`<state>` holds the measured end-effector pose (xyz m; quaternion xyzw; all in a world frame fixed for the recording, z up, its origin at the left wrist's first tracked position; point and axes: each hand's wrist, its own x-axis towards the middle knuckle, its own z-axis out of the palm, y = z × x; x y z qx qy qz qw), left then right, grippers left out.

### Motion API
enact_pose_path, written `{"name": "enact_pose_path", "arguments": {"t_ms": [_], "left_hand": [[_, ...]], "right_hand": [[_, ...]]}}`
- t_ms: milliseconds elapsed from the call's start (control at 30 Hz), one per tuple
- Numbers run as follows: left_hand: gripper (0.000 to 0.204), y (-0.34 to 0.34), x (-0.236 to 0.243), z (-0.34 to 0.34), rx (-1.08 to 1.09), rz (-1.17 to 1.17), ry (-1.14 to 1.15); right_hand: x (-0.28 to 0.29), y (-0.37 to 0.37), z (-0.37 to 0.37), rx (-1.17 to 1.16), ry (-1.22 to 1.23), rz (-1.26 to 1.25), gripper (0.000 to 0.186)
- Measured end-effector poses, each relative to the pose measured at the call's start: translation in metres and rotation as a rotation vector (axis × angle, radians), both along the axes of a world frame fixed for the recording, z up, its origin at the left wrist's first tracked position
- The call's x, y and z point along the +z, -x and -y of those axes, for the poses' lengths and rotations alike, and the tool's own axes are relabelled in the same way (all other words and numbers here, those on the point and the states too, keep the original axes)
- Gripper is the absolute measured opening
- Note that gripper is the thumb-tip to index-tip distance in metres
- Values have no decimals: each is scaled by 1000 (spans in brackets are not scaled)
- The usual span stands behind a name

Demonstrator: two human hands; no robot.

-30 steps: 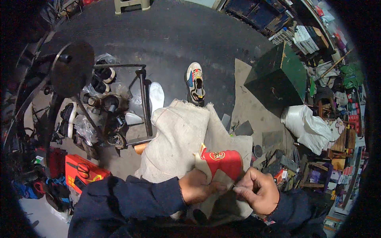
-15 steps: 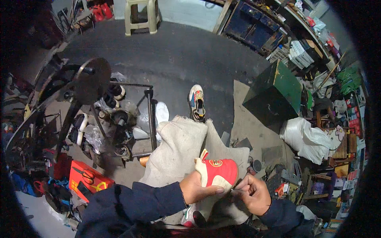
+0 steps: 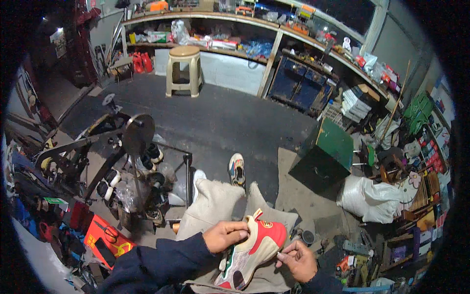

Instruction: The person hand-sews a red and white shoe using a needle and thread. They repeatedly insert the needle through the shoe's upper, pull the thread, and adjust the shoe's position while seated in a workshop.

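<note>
A cream sneaker with a red heel, a red pull tab and a round yellow emblem lies slantwise over my lap, its heel pointing away from me. At its collar, my left hand is closed on the padded edge, thumb and fingers gripping it. My right hand is beside the heel with thumb and forefinger pinched near the sole edge; whatever is in the pinch is too small to make out. A beige cloth covers my knees beneath the shoe.
A multicoloured sneaker shows on the floor beyond my knees. To the left stand a black metal machine with a round disc and a red box bearing scissors. At right are a green box and a white sack. A stool stands far back.
My view has tipped up, bringing the back shelves in. The sneaker has turned so its side shows, and my left hand has shifted from its side up to the collar.
</note>
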<state>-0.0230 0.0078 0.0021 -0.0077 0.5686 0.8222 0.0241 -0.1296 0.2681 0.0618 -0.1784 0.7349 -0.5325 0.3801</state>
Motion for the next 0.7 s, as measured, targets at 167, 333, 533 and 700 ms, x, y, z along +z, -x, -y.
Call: {"name": "enact_pose_path", "arguments": {"t_ms": [167,333,533,700], "left_hand": [[22,3,24,7,21,-212,883],[17,-10,46,9,248,-328,1521],[3,-29,65,18,314,136,998],[18,-24,48,-6,181,-26,-364]], "right_hand": [[-8,3,-6,-2,74,12,15],[-24,3,-11,1,113,-9,16],[-35,4,-19,-21,67,28,16],[-37,5,-17,-22,80,24,17]]}}
